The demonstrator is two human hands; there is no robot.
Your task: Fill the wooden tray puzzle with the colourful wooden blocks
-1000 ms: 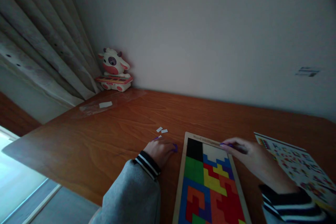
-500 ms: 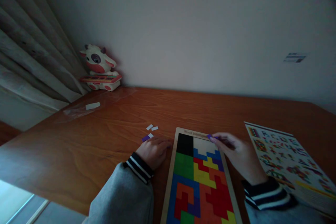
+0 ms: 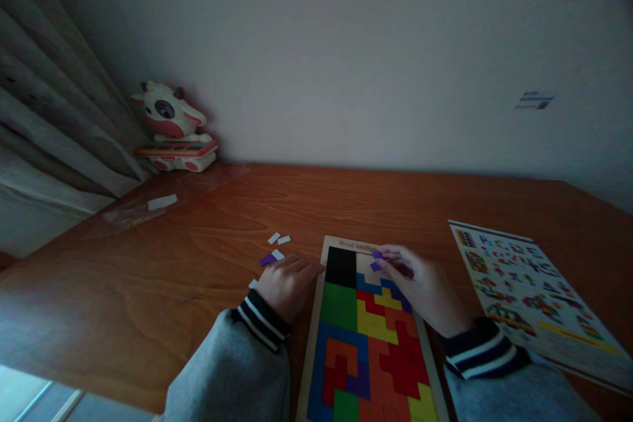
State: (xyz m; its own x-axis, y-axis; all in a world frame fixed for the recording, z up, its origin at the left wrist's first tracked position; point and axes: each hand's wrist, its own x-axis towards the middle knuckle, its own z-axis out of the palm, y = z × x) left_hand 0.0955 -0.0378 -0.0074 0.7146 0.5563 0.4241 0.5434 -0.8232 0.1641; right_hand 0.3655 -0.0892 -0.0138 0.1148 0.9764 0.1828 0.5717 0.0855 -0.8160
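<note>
A wooden puzzle board lies in front of me, filled with coloured block pieces apart from a pale bare patch at its upper right. My right hand pinches a purple puzzle piece between thumb and fingers, tilted just above that patch. Part of the piece is hidden by the fingertips. Beside the board's upper left edge rests my left hand, palm down with fingers stretched out, the index fingertip at the rim. Another purple piece lies on the table just beyond it.
Several small white slips lie left of the board. A printed pattern sheet is at the right. A cow toy with a keyboard stands at the back left near the curtain. Clear plastic with a white strip lies before it.
My right hand has moved left with the purple piece, from the board's top right rim to over the pale patch. The view has shifted slightly; my left hand stays beside the board.
</note>
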